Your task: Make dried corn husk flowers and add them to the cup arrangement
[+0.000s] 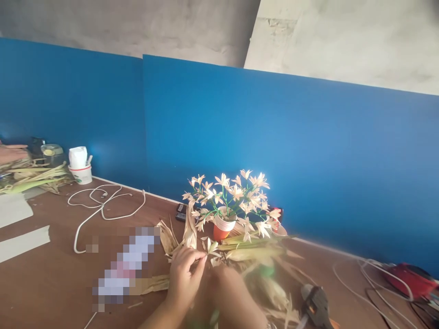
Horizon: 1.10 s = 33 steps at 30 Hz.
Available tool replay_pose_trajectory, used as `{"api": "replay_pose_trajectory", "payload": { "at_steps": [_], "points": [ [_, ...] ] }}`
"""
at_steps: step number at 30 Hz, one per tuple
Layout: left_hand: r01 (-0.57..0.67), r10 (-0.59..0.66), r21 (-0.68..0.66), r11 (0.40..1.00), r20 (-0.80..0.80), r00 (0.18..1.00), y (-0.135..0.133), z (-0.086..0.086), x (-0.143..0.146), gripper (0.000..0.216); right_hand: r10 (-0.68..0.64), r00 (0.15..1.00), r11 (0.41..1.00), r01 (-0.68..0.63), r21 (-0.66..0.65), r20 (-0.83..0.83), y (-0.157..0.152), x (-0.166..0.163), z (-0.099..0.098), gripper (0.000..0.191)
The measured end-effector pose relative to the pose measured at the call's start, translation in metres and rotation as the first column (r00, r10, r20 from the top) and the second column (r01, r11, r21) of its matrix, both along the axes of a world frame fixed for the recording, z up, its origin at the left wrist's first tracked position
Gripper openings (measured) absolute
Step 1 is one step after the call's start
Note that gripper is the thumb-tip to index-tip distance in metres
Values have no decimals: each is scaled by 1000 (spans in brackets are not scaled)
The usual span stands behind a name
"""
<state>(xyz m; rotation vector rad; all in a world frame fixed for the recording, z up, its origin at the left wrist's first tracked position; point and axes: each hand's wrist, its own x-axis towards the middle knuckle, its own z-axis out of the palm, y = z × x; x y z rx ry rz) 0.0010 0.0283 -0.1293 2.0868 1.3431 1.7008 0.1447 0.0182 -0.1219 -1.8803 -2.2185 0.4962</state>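
My left hand (185, 274) is closed in a pinch, thumb against forefinger, at the base of a small pale corn-husk flower (212, 246). Right beside it, my right hand (233, 292) is smeared by motion, so its fingers and anything in them cannot be made out. Just beyond the hands, an orange-and-white paper cup (222, 230) holds a bunch of cream husk flowers (236, 194) on green stems. Dry and greenish corn husks (254, 252) lie around the cup and to the right of my hands.
A dark glue gun (314, 304) lies at front right, a red object (409, 281) with cables farther right. White cable (103, 208) loops across the left. Behind stands a blue partition (274, 137). Another person's hand (12, 153) is at far left near husks and a white cup (80, 174).
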Motion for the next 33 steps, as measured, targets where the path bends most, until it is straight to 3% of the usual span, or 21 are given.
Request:
{"api": "replay_pose_trajectory", "payload": {
  "at_steps": [2,4,6,8,10,12,15,17,22,29,33],
  "points": [
    [-30,30,17,999,-20,999,1,0,1,14,-34,985,999,39,29,-169,1,7,10,23],
    [-53,54,33,998,-21,998,1,0,2,14,-26,908,998,48,43,-418,0,14,23,21],
    [-59,59,44,997,-12,998,2,-1,3,14,-58,756,998,70,-8,-653,0,19,36,14],
    [-51,51,38,998,-6,999,2,0,3,13,-197,549,980,105,-167,-812,-1,23,44,8],
    [-44,44,24,999,-6,999,1,1,3,12,-352,336,935,101,-339,-874,-2,24,49,13],
    [-45,45,13,999,-13,999,0,2,2,12,-423,165,906,53,-421,-891,-2,25,53,20],
    [-42,42,1,999,-32,999,-1,3,2,13,-427,11,904,-24,-427,-904,-2,25,59,29],
    [-41,41,-7,999,-36,999,-1,3,2,14,-441,-28,897,-27,-441,-897,-2,26,63,28],
    [-32,31,-12,999,-41,999,0,0,2,14,-474,22,880,43,-473,-880,-1,28,62,27],
    [-20,19,-27,999,-33,999,0,-3,2,12,-440,-140,898,-68,-435,-887,2,28,53,16],
    [-12,11,-32,999,-26,1000,-1,-3,3,12,-413,-148,910,-118,-399,-899,0,27,57,18]
  ]
}}
